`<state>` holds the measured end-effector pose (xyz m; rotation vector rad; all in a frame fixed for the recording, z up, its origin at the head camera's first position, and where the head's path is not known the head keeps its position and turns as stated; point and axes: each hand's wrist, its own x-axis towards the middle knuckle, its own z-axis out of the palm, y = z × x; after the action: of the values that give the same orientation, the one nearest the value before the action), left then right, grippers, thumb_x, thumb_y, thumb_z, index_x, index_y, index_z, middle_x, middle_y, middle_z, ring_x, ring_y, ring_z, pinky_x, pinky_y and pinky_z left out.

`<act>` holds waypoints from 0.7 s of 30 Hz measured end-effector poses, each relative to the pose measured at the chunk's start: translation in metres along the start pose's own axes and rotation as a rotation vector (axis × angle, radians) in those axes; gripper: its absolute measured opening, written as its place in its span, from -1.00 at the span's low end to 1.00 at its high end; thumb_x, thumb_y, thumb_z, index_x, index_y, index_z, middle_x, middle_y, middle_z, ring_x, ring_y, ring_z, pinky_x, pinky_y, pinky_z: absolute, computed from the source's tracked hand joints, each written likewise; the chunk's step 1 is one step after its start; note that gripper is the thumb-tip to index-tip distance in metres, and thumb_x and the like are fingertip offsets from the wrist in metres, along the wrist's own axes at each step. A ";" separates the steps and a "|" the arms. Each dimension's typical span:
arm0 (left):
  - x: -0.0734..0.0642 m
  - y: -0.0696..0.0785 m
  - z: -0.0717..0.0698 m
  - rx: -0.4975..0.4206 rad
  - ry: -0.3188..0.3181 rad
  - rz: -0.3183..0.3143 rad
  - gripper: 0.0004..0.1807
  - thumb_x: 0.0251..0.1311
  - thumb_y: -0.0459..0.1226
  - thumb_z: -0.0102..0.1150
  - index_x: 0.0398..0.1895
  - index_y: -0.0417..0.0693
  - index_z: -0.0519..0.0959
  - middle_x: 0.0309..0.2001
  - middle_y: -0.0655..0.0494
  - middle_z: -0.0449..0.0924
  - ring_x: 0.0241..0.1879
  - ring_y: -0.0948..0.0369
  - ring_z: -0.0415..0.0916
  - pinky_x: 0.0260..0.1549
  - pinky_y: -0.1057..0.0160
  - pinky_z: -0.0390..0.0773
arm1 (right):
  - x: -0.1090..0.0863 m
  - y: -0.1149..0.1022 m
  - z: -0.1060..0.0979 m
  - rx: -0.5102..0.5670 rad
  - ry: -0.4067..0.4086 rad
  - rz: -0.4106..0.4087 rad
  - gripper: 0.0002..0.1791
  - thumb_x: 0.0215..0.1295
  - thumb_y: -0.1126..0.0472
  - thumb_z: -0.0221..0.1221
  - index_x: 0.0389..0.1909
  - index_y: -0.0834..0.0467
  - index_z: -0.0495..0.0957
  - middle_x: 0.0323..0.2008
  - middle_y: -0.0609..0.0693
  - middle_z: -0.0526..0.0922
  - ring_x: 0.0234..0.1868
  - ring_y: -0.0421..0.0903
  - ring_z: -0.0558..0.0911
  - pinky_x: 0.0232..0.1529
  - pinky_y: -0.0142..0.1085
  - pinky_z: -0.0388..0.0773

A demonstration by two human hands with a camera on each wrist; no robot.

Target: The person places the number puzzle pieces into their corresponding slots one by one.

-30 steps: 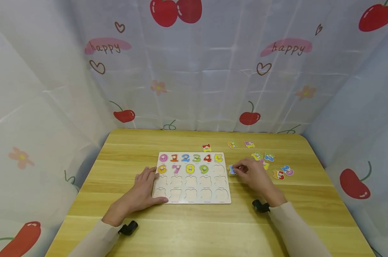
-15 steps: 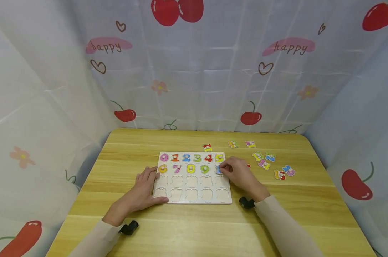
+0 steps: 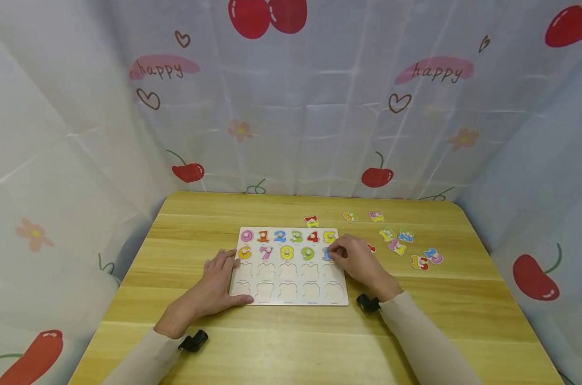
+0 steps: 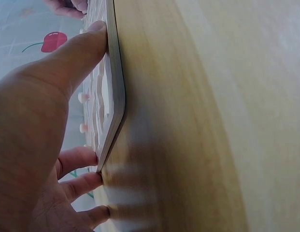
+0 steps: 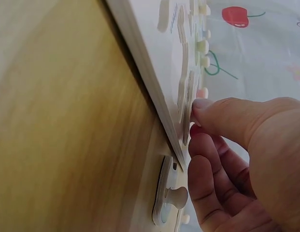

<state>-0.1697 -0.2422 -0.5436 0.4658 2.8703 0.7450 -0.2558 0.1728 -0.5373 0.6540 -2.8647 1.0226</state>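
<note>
A wooden number puzzle board point(image 3: 275, 275) lies flat on the table, its upper slots filled with coloured digits from 0 to 9. My right hand point(image 3: 360, 259) pinches the small knob of a puzzle piece with a blue 1 point(image 3: 326, 254) at the right end of the second row. Part of that piece is hidden behind the fingers; in the right wrist view its edge point(image 5: 187, 116) shows close against the board. My left hand point(image 3: 216, 286) rests along the board's left side. Its thumb point(image 4: 87, 46) lies on the near edge, with the other fingers spread at the side.
Loose number pieces lie right of and behind the board: a red-and-yellow 11 point(image 3: 311, 221), a 15 point(image 3: 419, 262), a 20 point(image 3: 434, 256) and several others. One knobbed piece point(image 5: 165, 193) is right beside the board. A printed curtain point(image 3: 291, 133) encloses the table.
My right hand has picked up the blue-1 piece from the table and carried it left onto the board's second row. During the last half second it barely moves. The left hand stays put.
</note>
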 end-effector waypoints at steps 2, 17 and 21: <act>0.000 0.000 0.000 0.001 0.002 -0.001 0.21 0.23 0.30 0.71 0.63 -0.33 0.38 0.82 -0.38 0.16 0.86 -0.53 -0.07 0.75 -0.67 0.04 | 0.000 0.000 0.000 -0.001 -0.005 0.002 -0.88 0.51 0.29 0.56 -0.02 0.16 0.92 -0.14 0.01 0.83 -0.22 -0.17 0.64 -0.16 -0.40 0.65; -0.001 -0.001 0.001 -0.008 0.007 -0.001 0.21 0.24 0.29 0.71 0.63 -0.34 0.38 0.82 -0.38 0.16 0.87 -0.53 -0.10 0.76 -0.61 0.03 | 0.008 0.002 -0.003 -0.024 -0.064 0.035 -0.89 0.54 0.28 0.54 -0.01 0.15 0.91 -0.14 0.00 0.80 -0.21 -0.15 0.62 -0.19 -0.41 0.60; -0.002 -0.001 0.000 -0.011 0.011 0.002 0.20 0.24 0.27 0.72 0.63 -0.36 0.38 0.82 -0.38 0.17 0.86 -0.54 -0.09 0.75 -0.60 0.05 | 0.011 0.002 -0.007 -0.024 -0.087 0.039 -0.91 0.53 0.26 0.55 -0.04 0.13 0.90 -0.14 -0.01 0.80 -0.21 -0.15 0.62 -0.20 -0.40 0.60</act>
<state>-0.1681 -0.2431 -0.5442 0.4650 2.8745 0.7661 -0.2676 0.1742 -0.5311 0.6599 -2.9712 0.9863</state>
